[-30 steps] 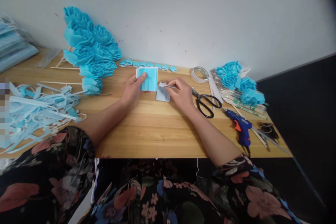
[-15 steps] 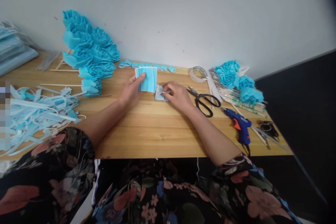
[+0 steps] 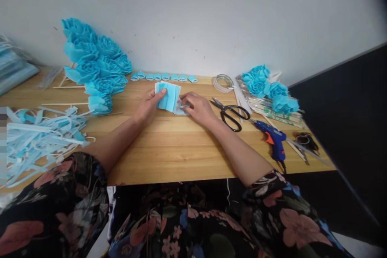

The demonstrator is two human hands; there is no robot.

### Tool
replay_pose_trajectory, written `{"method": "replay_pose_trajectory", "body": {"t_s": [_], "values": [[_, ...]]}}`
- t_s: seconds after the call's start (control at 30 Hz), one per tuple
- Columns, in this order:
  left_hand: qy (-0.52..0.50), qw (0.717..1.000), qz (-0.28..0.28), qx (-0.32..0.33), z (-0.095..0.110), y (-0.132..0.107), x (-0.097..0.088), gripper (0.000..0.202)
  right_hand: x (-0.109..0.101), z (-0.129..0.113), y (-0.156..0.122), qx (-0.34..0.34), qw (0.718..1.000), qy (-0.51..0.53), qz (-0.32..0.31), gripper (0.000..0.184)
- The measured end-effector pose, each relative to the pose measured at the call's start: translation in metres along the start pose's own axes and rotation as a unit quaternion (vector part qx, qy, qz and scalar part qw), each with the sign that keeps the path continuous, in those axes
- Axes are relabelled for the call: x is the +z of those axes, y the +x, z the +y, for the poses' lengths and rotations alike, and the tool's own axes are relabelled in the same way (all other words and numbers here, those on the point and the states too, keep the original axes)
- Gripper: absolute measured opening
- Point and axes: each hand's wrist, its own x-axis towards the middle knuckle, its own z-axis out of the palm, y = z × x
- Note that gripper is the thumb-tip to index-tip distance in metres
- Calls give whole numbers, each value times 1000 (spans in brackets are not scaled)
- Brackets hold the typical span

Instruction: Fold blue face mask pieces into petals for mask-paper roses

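My left hand (image 3: 150,105) grips a blue face mask piece (image 3: 168,97), squarish with a white inner layer, thumb on its face. Against its lower right edge, my right hand (image 3: 196,109) pinches a thin whitish sheet (image 3: 180,109), its fingers curled so that part of the sheet is hidden. Behind them, along the wall, runs a row of small folded blue pieces (image 3: 157,77). To the right of my right hand lie black-handled scissors (image 3: 232,115). Past these is a blue glue gun (image 3: 275,137) with an orange trigger.
Blue flowers (image 3: 96,58) are heaped at the back left, above a tangle of cut mask strips and ear loops (image 3: 45,137). More blue flowers (image 3: 256,78) rest on packaging at the right, beside a tape roll (image 3: 223,84). Packed masks (image 3: 15,68) sit far left.
My right hand and the whitish sheet have come closer to the mask piece, which now tilts and overlaps the sheet's edge. The whole view has shifted slightly.
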Motion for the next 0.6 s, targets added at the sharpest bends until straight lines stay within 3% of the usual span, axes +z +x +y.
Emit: {"method": "replay_pose_trajectory", "body": {"t_s": [0.3, 0.37, 0.5, 0.6], "values": [[190, 976, -98, 39, 11, 2, -2, 48, -7, 3, -2, -24, 996, -57, -62, 37], [204, 973, -101, 47, 14, 2, -1, 47, -14, 5, -2, -34, 994, -70, -72, 39], [223, 967, -110, 60, 14, 1, -1, 47, -25, 2, -2, 2, 995, -93, -25, 37], [229, 965, -108, 64, 12, 1, -2, 52, -24, -3, -3, -10, 991, -125, -51, 39]]}}
